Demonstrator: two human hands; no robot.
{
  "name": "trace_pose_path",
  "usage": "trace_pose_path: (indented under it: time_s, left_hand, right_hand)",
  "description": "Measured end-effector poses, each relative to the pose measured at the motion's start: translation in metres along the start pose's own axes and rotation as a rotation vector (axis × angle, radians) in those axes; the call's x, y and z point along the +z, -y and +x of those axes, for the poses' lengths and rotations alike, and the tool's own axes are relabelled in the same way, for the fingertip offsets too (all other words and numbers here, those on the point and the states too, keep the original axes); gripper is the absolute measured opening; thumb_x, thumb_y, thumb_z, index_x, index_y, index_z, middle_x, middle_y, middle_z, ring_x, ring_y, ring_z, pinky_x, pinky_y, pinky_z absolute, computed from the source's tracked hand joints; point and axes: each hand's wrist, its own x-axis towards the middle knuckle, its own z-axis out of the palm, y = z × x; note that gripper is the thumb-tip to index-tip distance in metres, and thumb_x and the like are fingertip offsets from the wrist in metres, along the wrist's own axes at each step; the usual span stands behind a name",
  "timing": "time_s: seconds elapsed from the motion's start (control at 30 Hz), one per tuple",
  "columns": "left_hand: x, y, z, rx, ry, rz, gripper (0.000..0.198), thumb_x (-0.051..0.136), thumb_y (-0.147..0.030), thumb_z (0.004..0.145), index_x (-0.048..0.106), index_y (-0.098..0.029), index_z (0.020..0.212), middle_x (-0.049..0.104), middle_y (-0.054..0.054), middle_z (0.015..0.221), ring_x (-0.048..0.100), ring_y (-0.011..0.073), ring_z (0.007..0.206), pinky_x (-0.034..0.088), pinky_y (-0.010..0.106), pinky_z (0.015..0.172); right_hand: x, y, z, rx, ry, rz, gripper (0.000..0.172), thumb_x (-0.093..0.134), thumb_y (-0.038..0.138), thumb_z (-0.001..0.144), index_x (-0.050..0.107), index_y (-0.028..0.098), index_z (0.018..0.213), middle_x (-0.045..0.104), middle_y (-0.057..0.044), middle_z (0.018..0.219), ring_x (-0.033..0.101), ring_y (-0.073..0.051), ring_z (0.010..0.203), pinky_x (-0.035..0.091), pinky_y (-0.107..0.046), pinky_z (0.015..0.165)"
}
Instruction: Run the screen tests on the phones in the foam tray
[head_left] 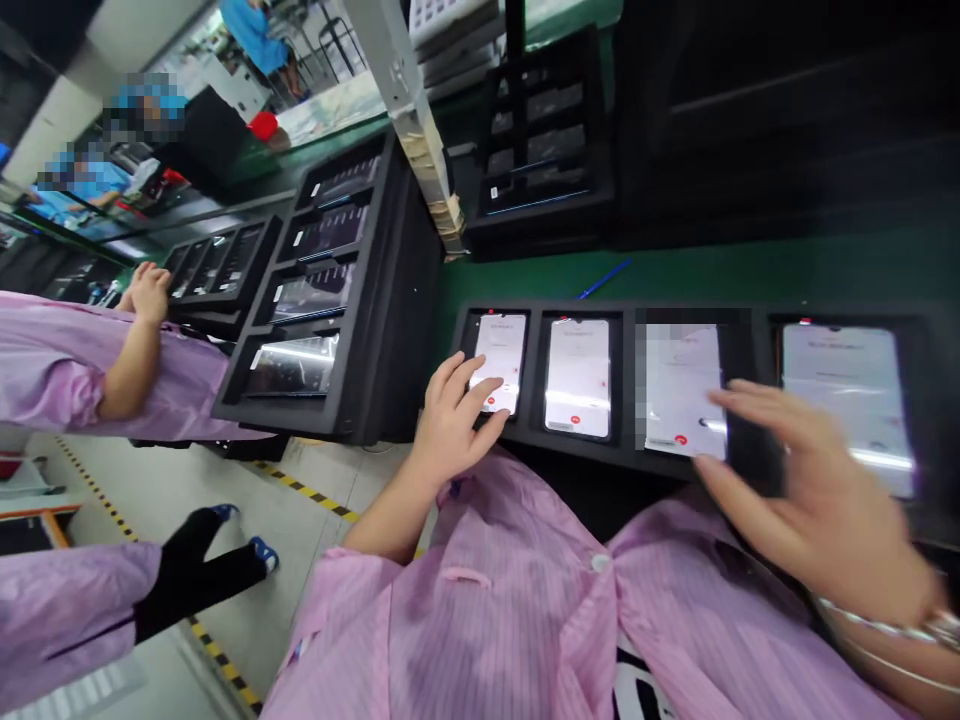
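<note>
A black foam tray lies in front of me with several smartphones face up in its slots, their screens lit white. My left hand rests over the leftmost phone, fingers spread across its lower left part. Beside it lies a second phone, uncovered, with a red round button low on its screen. My right hand, slightly blurred, hovers with fingers apart at the right edge of the third phone. It partly covers the rightmost phone. Neither hand holds anything.
Stacked black trays of dark phones stand at my left. Another tray of phones sits behind a taped metal post. A blue pen lies on the green bench. A co-worker's hands are further left.
</note>
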Motion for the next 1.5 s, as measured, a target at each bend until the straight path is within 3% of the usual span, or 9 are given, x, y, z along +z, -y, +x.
trace_pose_path:
  time_s: [0.07, 0.17, 0.43, 0.57, 0.77, 1.03, 1.13, 1.33, 1.5]
  left_hand:
    - [0.019, 0.005, -0.008, -0.071, 0.098, 0.053, 0.033, 0.063, -0.039, 0.1, 0.069, -0.02, 0.126, 0.053, 0.018, 0.152, 0.036, 0.0376, 0.151, 0.041, 0.057, 0.119]
    - [0.039, 0.009, -0.01, -0.137, 0.124, 0.096, 0.033, 0.063, -0.044, 0.1, 0.074, -0.023, 0.123, 0.053, 0.015, 0.154, 0.036, 0.0383, 0.151, 0.039, 0.057, 0.12]
    - [0.039, 0.015, -0.005, -0.104, 0.096, 0.107, 0.03, 0.065, -0.038, 0.098, 0.076, -0.022, 0.12, 0.061, 0.014, 0.147, 0.045, 0.0366, 0.146, 0.042, 0.053, 0.118]
    - [0.042, 0.02, -0.003, -0.089, 0.048, 0.111, 0.041, 0.064, -0.037, 0.098, 0.067, -0.015, 0.132, 0.061, 0.018, 0.145, 0.047, 0.0366, 0.145, 0.041, 0.052, 0.119]
    - [0.045, 0.023, 0.001, -0.092, 0.066, 0.09, 0.038, 0.063, -0.038, 0.098, 0.068, -0.019, 0.13, 0.062, 0.017, 0.144, 0.049, 0.0357, 0.144, 0.041, 0.051, 0.12]
    - [0.045, 0.021, 0.01, -0.252, 0.092, -0.016, 0.055, 0.063, -0.046, 0.096, 0.055, -0.019, 0.144, 0.054, 0.019, 0.152, 0.041, 0.037, 0.151, 0.032, 0.055, 0.126]
    - [0.043, 0.022, 0.015, -0.328, 0.115, -0.019, 0.065, 0.061, -0.052, 0.095, 0.05, -0.015, 0.147, 0.046, 0.022, 0.158, 0.031, 0.0391, 0.156, 0.026, 0.058, 0.129]
    - [0.041, 0.04, 0.039, -0.49, 0.276, 0.075, 0.078, 0.055, -0.07, 0.09, 0.062, -0.005, 0.132, 0.031, 0.031, 0.164, 0.017, 0.05, 0.158, 0.018, 0.067, 0.128]
    - [0.039, 0.059, 0.054, -0.556, 0.229, -0.05, 0.063, 0.054, -0.068, 0.09, 0.073, -0.013, 0.114, 0.043, 0.024, 0.162, 0.018, 0.0458, 0.16, 0.017, 0.066, 0.13]
  right_hand:
    - [0.021, 0.005, 0.007, -0.086, 0.003, -0.039, 0.06, 0.058, 0.037, 0.1, 0.041, 0.031, 0.157, 0.062, -0.015, 0.134, 0.056, -0.045, 0.133, 0.045, -0.076, 0.113]
    - [0.045, 0.005, 0.013, -0.138, 0.062, -0.154, 0.053, 0.055, 0.035, 0.103, 0.044, 0.018, 0.152, 0.064, -0.018, 0.133, 0.058, -0.043, 0.132, 0.044, -0.075, 0.114]
    - [0.058, 0.015, 0.022, -0.193, 0.163, -0.326, 0.044, 0.048, 0.035, 0.108, 0.044, 0.012, 0.146, 0.064, -0.017, 0.139, 0.053, -0.04, 0.139, 0.04, -0.071, 0.117]
    - [0.04, 0.007, 0.01, -0.159, 0.115, -0.284, 0.053, 0.049, 0.045, 0.108, 0.042, 0.01, 0.147, 0.062, -0.019, 0.141, 0.051, -0.039, 0.142, 0.038, -0.07, 0.12]
    - [0.014, -0.013, -0.016, 0.031, -0.002, -0.402, 0.054, 0.05, 0.047, 0.107, 0.045, 0.012, 0.147, 0.064, -0.02, 0.135, 0.053, -0.042, 0.139, 0.037, -0.074, 0.117]
    - [-0.039, -0.041, -0.034, 0.246, -0.214, -0.463, 0.046, 0.058, 0.045, 0.1, 0.057, 0.017, 0.137, 0.067, -0.017, 0.132, 0.059, -0.037, 0.134, 0.033, -0.068, 0.122]
    - [-0.05, -0.056, -0.043, 0.322, -0.192, -0.481, 0.045, 0.057, 0.047, 0.1, 0.059, 0.016, 0.133, 0.069, -0.018, 0.127, 0.057, -0.04, 0.135, 0.034, -0.07, 0.121]
    - [-0.066, -0.06, -0.036, 0.292, -0.314, -0.301, 0.045, 0.063, 0.04, 0.098, 0.057, 0.021, 0.138, 0.066, -0.016, 0.135, 0.054, -0.037, 0.14, 0.042, -0.064, 0.12]
    - [-0.07, -0.059, -0.024, 0.401, -0.376, 0.071, 0.04, 0.061, 0.042, 0.101, 0.052, 0.024, 0.136, 0.065, -0.014, 0.138, 0.061, -0.031, 0.133, 0.049, -0.057, 0.118]
